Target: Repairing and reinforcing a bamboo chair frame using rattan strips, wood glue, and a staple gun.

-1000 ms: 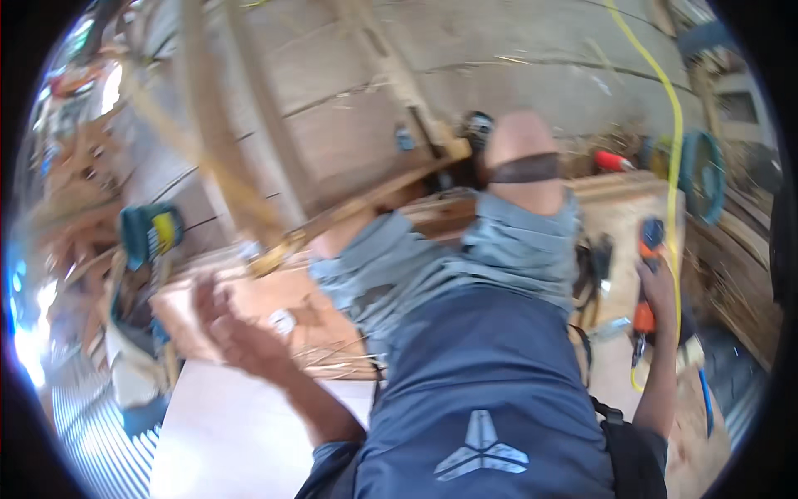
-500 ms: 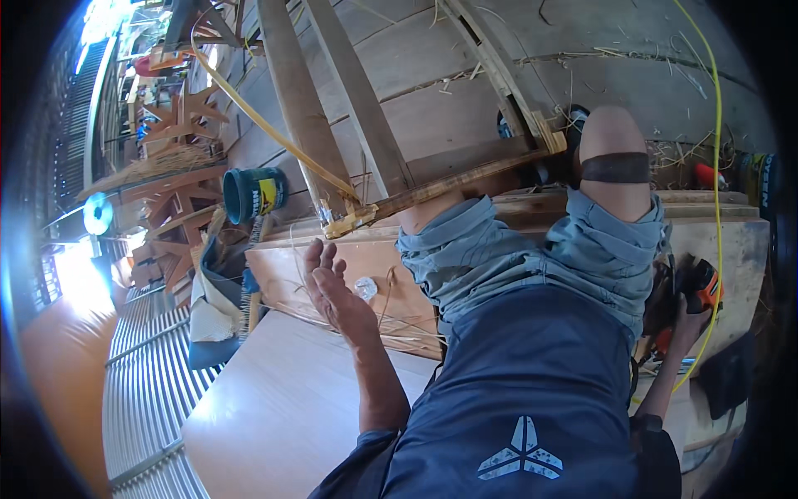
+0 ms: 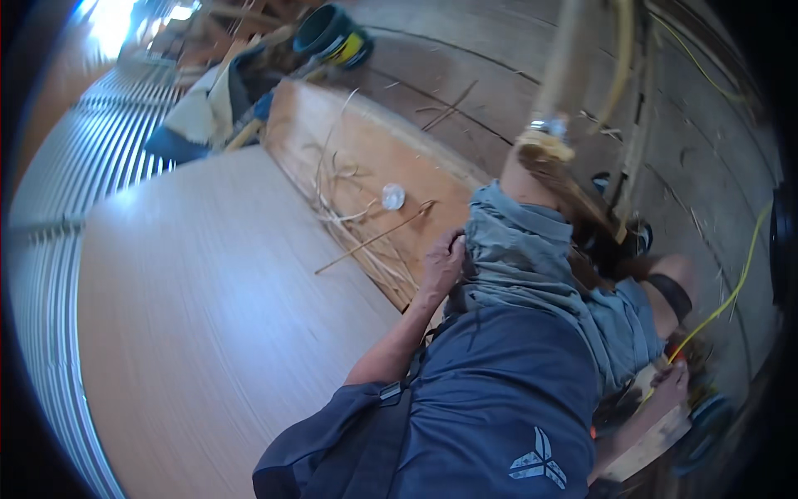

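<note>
Head view: the person's left hand curls against the gray-blue shorts they wear, seemingly resting for support; any pinch is unclear. The right hand is beside a yellow cord, its grip impossible to tell.

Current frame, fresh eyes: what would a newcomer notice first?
Probably the broad pale board, shiny with reflected light and filling much of the left half. Next, the light three-armed emblem on the dark blue top, low and right of centre. Then the left grip near the middle, against the grey-blue shorts.
</note>
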### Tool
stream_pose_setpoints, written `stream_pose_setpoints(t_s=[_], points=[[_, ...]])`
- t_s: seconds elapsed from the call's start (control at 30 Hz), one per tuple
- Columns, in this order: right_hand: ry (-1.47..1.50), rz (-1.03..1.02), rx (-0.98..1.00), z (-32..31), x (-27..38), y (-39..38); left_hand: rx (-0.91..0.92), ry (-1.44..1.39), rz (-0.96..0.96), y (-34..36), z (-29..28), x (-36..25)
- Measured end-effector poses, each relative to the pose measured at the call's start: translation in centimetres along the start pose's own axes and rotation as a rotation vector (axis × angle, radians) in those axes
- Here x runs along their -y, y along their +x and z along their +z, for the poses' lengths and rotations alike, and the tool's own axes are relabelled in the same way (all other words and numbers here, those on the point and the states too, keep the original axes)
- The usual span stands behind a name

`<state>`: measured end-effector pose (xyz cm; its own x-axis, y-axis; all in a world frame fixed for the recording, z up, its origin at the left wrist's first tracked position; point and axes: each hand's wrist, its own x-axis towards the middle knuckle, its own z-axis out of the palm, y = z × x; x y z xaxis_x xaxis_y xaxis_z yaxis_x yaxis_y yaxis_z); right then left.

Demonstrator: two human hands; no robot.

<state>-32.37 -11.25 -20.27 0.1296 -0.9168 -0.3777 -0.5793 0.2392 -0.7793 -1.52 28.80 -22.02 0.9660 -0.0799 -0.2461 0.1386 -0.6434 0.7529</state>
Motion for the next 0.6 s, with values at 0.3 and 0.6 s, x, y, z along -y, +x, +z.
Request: stream_pose_setpoints(t_s=[0.3, 0.6], points=[[-0.403, -0.709, 0.311, 14.4, 14.1, 2.6, -0.354, -0.265, -0.364, -1.3, -4.8, 9.7], [-0.366, -0.353, 0.645, 20.2, 9.9, -1.2, -0.32, 0.436, -0.592, 2.8, -8.9, 12.2]])
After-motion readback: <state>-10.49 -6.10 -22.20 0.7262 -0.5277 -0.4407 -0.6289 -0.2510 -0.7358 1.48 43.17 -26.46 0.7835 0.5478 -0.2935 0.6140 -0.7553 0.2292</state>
